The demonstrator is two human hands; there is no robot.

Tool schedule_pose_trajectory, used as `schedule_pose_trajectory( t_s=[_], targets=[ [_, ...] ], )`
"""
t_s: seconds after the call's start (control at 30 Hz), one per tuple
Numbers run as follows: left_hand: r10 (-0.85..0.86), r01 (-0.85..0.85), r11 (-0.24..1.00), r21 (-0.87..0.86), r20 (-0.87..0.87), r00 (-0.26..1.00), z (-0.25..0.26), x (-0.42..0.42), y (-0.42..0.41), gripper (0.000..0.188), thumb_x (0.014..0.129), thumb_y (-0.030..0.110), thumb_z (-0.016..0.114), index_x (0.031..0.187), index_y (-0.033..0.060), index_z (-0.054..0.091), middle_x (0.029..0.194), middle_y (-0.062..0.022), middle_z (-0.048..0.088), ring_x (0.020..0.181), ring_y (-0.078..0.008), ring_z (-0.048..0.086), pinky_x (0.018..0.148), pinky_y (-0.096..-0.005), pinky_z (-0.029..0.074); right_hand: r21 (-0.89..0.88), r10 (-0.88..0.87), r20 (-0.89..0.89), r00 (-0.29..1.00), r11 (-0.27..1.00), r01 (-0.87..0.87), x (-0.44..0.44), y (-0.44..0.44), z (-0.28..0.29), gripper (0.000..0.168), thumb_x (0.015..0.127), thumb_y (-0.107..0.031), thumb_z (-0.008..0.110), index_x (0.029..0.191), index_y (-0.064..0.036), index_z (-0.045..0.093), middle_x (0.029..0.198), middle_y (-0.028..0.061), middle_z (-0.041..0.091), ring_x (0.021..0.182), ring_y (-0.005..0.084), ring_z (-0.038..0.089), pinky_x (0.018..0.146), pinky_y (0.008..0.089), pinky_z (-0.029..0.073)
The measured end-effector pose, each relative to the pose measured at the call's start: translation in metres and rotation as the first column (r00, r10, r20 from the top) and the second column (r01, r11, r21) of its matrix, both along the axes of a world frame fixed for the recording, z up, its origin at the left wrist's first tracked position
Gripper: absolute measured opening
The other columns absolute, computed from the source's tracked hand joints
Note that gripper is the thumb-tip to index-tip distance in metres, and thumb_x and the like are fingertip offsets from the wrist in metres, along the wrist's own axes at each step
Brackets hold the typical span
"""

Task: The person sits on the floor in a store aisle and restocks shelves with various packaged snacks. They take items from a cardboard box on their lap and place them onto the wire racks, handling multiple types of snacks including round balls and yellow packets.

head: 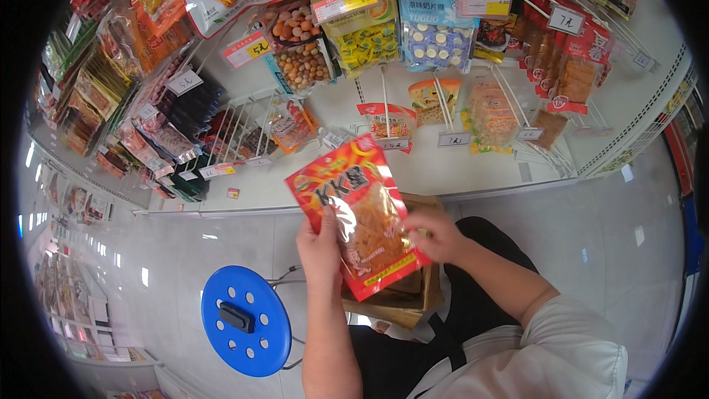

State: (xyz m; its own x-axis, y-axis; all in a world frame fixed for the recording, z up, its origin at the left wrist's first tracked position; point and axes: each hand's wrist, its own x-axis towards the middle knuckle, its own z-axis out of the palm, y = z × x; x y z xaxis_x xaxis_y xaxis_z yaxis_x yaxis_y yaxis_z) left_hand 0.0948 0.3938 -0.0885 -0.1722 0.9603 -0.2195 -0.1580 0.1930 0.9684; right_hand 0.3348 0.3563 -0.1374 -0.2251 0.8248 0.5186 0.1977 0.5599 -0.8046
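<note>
A red and orange plastic snack packet [368,216] with a see-through window is held up in front of the shelf. My left hand [321,244] grips its left edge, the thumb on the front. At the packet's right edge is my right hand [435,235], slightly blurred, its fingers bent against the side; whether they pinch the packet I cannot tell. Below the packet, between my legs, stands an open cardboard box [426,288] with brown contents, partly hidden by the packet.
Ahead, a white shelf [426,177] has metal display hooks [386,105] with hanging snack packets [437,16] and price tags. More packets [171,105] hang at the left. A blue round stool [246,354] with a small black object [237,317] on it stands left of the box.
</note>
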Motion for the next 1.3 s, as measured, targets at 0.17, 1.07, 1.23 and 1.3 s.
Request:
schedule_pose_trajectory(
  t_s=[0.17, 1.07, 1.23, 1.3],
  targets=[
    [0.066, -0.072, 0.996, 0.059, 0.098, 0.993, -0.002, -0.001, 0.000, 0.025, 0.108, 0.009, 0.058, 0.130, -0.0014, 0.060, 0.114, -0.0079, 0.071, 0.099, -0.0128, 0.066, 0.087, -0.0294, 0.053, -0.070, -0.483, 0.238, 0.843, 0.857, 0.511, 0.031, 0.021, -0.036, 0.039, 0.092, -0.013, 0.069, 0.129, -0.003, 0.063, 0.126, 0.0166, 0.067, 0.121, 0.0361, 0.062, 0.107, 0.0434, 0.048],
    [0.175, -0.131, 0.963, 0.237, -0.175, 0.969, 0.005, -0.002, 0.009, 0.017, 0.109, 0.017, 0.061, 0.114, 0.0007, 0.065, 0.090, 0.0010, 0.068, 0.074, -0.0040, 0.055, 0.065, -0.0238, 0.047, -0.168, -0.309, 0.185, 0.933, 0.926, 0.339, 0.024, 0.043, -0.114, 0.035, 0.087, 0.004, 0.052, 0.118, -0.002, 0.067, 0.113, 0.0142, 0.068, 0.109, 0.0315, 0.065, 0.098, 0.0389, 0.051],
    [0.190, -0.132, 0.970, 0.203, -0.299, 0.935, 0.015, -0.002, 0.007, 0.028, 0.104, 0.025, 0.069, 0.105, -0.0031, 0.071, 0.088, -0.0077, 0.075, 0.079, -0.0109, 0.061, 0.076, -0.0323, 0.052, -0.263, -0.289, -0.133, 0.948, 0.933, 0.247, 0.013, 0.056, -0.048, 0.024, 0.105, -0.016, 0.062, 0.124, -0.001, 0.064, 0.128, 0.0089, 0.068, 0.117, 0.0158, 0.064, 0.099, 0.0336, 0.052],
    [0.214, -0.145, 0.962, 0.233, -0.306, 0.928, 0.007, -0.003, 0.002, 0.034, 0.103, 0.031, 0.069, 0.100, -0.0030, 0.068, 0.084, -0.0154, 0.072, 0.074, -0.0226, 0.064, 0.073, -0.0374, 0.052, -0.497, -0.158, -0.512, 0.844, 0.856, -0.142, -0.016, 0.059, 0.018, 0.029, 0.105, -0.019, 0.064, 0.126, 0.000, 0.064, 0.127, 0.0090, 0.069, 0.112, 0.0155, 0.065, 0.097, 0.0335, 0.053]
  ],
)
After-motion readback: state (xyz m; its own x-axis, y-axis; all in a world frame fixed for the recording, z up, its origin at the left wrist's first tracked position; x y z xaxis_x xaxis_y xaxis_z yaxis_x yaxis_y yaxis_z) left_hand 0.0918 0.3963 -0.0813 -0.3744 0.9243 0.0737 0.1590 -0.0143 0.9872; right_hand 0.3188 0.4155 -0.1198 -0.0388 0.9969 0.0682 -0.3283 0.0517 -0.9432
